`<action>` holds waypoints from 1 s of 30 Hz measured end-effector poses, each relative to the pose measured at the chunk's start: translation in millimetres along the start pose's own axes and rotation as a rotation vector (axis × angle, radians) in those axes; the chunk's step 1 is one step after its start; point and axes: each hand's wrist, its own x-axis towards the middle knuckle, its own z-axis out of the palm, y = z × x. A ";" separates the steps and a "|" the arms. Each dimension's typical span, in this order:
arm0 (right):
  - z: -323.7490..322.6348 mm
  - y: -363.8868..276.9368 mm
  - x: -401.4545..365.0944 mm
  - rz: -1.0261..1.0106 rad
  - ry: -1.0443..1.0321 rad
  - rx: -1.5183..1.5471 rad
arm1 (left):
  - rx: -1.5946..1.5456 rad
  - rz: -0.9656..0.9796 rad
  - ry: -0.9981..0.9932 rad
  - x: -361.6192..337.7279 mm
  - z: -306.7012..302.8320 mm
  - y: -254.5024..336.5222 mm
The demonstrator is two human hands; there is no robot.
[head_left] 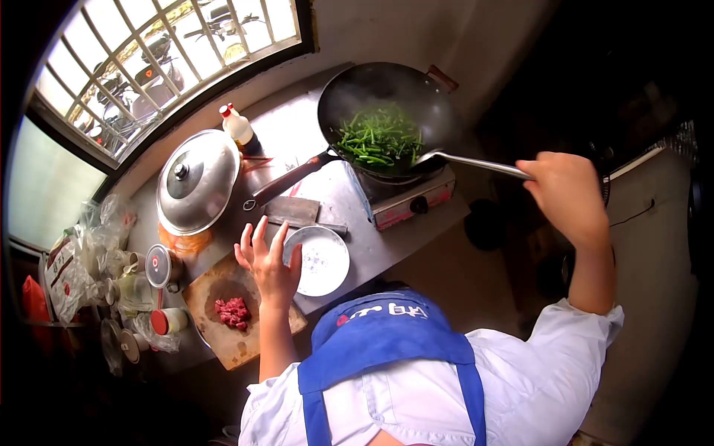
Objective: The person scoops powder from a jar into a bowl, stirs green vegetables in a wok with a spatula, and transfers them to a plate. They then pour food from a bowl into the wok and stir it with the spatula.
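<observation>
My right hand (561, 187) is closed around the handle of a long metal spatula (483, 163), whose head rests in the wok at the edge of the greens. Chopped green vegetables (381, 136) lie in the black wok (435, 108), with steam over them. The wok stands on a portable gas stove (413, 204). My left hand (269, 264) is raised with its fingers spread and holds nothing. Just right of it is a white plate (321, 262). Below and left of that hand, diced red meat (233, 314) lies on a wooden cutting board (216, 346).
A cleaver (294, 210) lies behind the plate, near the wok's long handle (291, 181). A domed metal lid (198, 183) and a red-capped bottle (236, 126) stand near the barred window (160, 67). Jars (169, 321) and plastic bags (82, 260) crowd the left side.
</observation>
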 end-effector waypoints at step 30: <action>113.5 17.8 131.9 0.235 -0.224 0.317 | -0.035 -0.029 -0.101 -13.1 2.8 0.4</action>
